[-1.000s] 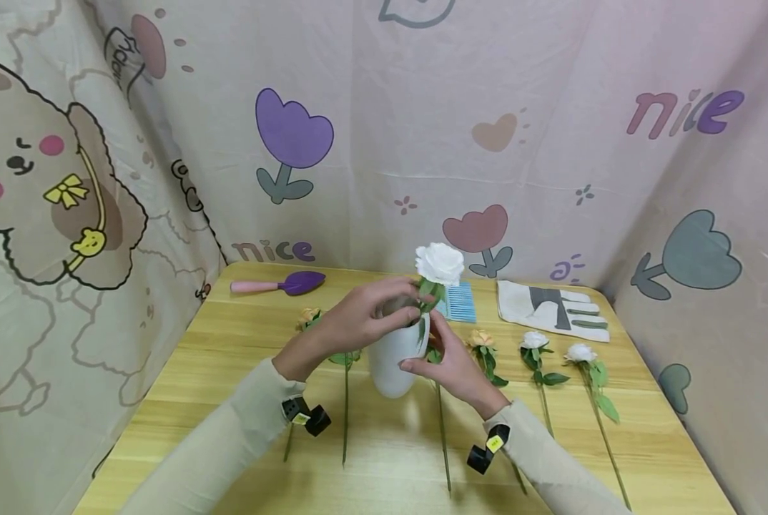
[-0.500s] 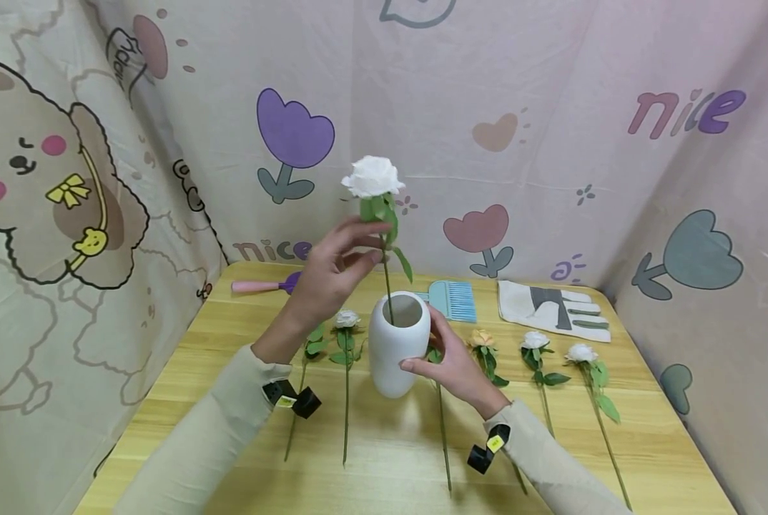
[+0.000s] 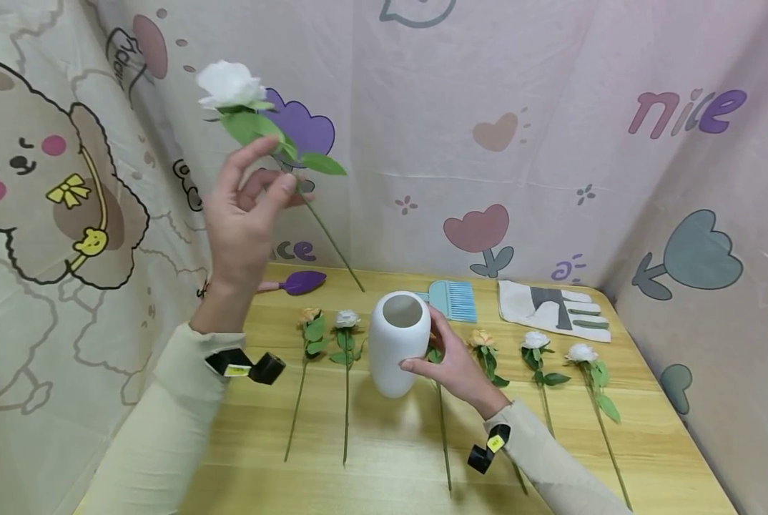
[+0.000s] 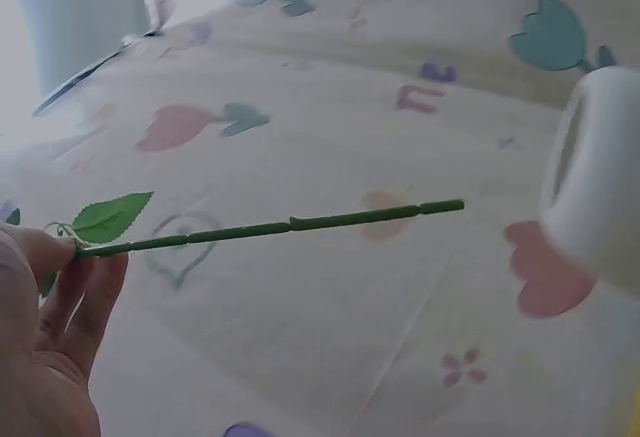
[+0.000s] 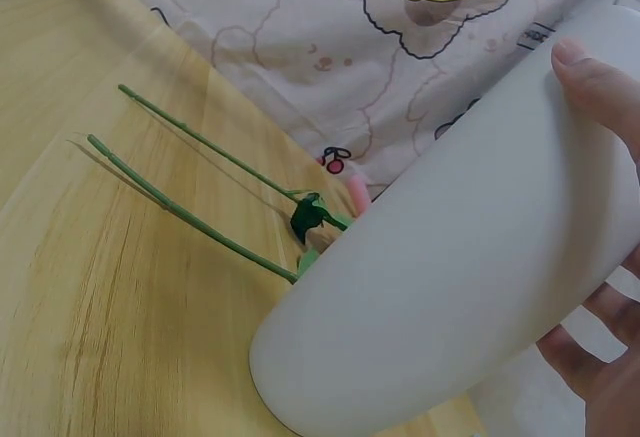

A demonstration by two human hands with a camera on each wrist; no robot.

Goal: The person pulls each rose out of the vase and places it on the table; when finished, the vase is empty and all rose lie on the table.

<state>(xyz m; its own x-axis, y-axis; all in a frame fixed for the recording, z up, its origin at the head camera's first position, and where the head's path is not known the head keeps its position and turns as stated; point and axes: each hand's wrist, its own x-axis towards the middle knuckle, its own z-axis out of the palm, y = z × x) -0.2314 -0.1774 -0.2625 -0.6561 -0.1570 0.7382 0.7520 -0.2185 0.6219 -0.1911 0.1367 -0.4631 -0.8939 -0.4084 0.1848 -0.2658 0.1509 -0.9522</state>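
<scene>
Up at the left in the head view, my left hand (image 3: 245,207) pinches a long-stemmed white rose (image 3: 232,86) just below its upper leaves. The stem slants down to the right, its end above the far table edge and left of the vase mouth in this view. In the left wrist view the bare green stem (image 4: 230,234) points toward the vase (image 4: 605,177). My right hand (image 3: 455,365) grips the white vase (image 3: 397,357) from its right side, thumb in front. The vase mouth shows no flower in it. In the right wrist view the fingers wrap the vase wall (image 5: 450,257).
Left of the vase lie a yellow rose (image 3: 309,315) and a white rose (image 3: 347,320). To its right lie another yellow rose (image 3: 480,337) and two white roses (image 3: 580,352). Behind are a purple trowel (image 3: 303,282), a light-blue comb-toothed brush (image 3: 460,300) and a glove (image 3: 558,311).
My left hand has drawn the white rose up out of the vase mouth and carried it up to the left, tilting it. My right hand and the vase have stayed in place.
</scene>
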